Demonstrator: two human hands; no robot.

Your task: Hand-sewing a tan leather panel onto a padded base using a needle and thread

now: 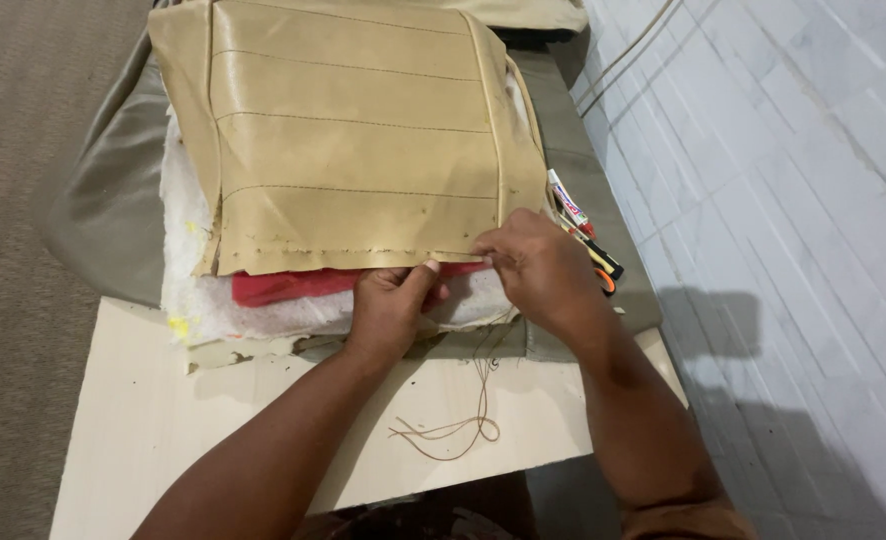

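Pale wooden tabletop (163,420) carries the work, with grey-brown carpet to its left and a white tiled wall (783,150) to its right. Olive-grey sheet material (103,200) is spread beneath the workpiece and hangs off the table edges.

On top lies the tan leatherette cover (348,130), a large quilted panel with parallel stitch lines running left to right. Its near edge, perforated with a row of needle holes, also runs left to right and faces the person. White foam padding (188,290) projects beyond the cover on the left and along the front. A red layer (293,285) shows between the cover's near edge and the foam.

Both hands work at the right half of that near edge. The left hand (393,305) is closed, thumb and fingers pinching the cover's edge from below. The right hand (543,270) is closed in a pinch on the same edge, just beside the left and nearer the cover's right corner. The edge therefore lies directly ahead of both grips.

A loose brown thread (463,430) trails from under the hands onto the tabletop. Small tools (583,235), including markers and an orange-handled item, lie right of the cover.

Whether a needle is held cannot be determined; the fingertips hide it. The cover's far edge is cut off.
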